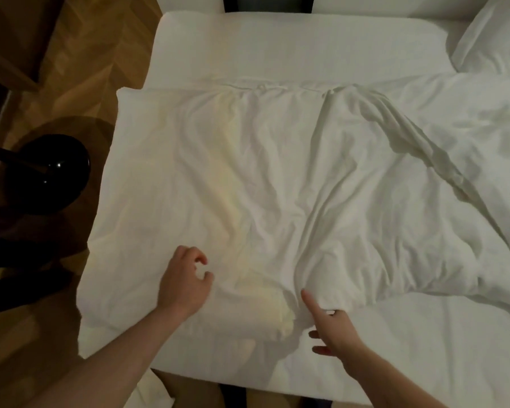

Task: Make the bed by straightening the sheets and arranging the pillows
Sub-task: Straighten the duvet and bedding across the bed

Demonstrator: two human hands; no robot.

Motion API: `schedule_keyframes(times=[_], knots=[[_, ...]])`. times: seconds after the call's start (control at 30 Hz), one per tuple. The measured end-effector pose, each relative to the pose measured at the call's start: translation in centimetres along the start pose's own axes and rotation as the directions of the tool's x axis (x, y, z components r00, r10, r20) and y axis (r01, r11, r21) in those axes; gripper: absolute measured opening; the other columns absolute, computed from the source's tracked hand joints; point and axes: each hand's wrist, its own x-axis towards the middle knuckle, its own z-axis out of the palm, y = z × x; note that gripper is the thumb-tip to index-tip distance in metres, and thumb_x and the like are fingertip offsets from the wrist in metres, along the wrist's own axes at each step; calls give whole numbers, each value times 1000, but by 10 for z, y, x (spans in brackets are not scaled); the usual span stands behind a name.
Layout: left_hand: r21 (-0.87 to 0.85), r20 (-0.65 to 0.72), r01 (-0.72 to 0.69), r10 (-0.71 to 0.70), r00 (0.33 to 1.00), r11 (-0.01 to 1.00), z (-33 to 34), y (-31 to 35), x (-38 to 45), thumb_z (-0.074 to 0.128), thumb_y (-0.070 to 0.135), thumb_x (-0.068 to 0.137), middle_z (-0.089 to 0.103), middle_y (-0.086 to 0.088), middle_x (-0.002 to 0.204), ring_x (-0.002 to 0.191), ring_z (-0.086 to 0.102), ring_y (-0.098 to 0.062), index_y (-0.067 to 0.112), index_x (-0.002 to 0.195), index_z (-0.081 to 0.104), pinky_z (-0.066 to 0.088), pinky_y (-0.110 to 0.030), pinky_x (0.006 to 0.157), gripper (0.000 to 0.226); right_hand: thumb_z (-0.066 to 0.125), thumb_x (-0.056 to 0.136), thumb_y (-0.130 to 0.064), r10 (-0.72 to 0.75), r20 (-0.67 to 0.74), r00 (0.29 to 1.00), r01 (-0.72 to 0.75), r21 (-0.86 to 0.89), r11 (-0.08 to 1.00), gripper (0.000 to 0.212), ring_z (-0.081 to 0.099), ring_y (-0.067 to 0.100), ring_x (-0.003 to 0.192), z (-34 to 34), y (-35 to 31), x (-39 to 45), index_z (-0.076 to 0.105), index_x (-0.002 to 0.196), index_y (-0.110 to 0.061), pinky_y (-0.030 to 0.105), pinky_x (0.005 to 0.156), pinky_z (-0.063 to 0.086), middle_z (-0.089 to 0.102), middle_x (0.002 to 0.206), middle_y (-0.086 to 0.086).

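A crumpled white duvet [277,178] lies across the bed, its near edge bunched in front of me. The bare white sheet [292,45] shows beyond it and at the near right. My left hand [184,282] hovers on the duvet's near left part, fingers loosely curled and holding nothing. At the duvet's near edge is my right hand [331,329], index finger stretched straight along the fabric. A fold of the edge covers part of that hand. One white pillow [489,36] sits at the far right corner.
The bed's left side borders a wooden floor [80,63]. A glossy black rounded object [52,172] stands close to that side, with dark shapes below it. A piece of white cloth [152,391] lies on the floor by the near edge.
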Motion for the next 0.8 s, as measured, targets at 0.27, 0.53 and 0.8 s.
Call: schedule_keyframes(times=[0.27, 0.53, 0.8], knots=[[11, 373, -452, 416, 829, 892, 88, 140, -65, 63, 51, 72, 43, 11, 133, 117, 47, -15, 33, 136, 42, 42, -33, 101, 70, 71, 94, -42, 71, -96, 993, -29, 377, 926, 48, 73, 28, 95, -66, 11, 29, 57, 126, -9, 34, 66, 60, 70, 116, 11], [200, 196, -409, 373, 907, 890, 102, 137, -80, 66, -5, 68, 59, 11, 99, 92, 58, -20, 31, 101, 67, 54, -35, 68, 48, 65, 100, -20, 22, -61, 998, -4, 279, 960, 16, 74, 26, 97, -161, 52, 13, 67, 115, -14, 36, 70, 62, 74, 110, 7], [521, 647, -487, 48, 761, 701, 70, 198, -76, 61, 25, 88, 49, -1, 128, 119, 51, -23, 24, 129, 54, 47, -35, 92, 41, 62, 101, -18, 40, -175, 984, 22, 336, 942, 37, 72, 30, 96, -251, 97, -23, 53, 136, -10, 38, 67, 61, 67, 115, 9]])
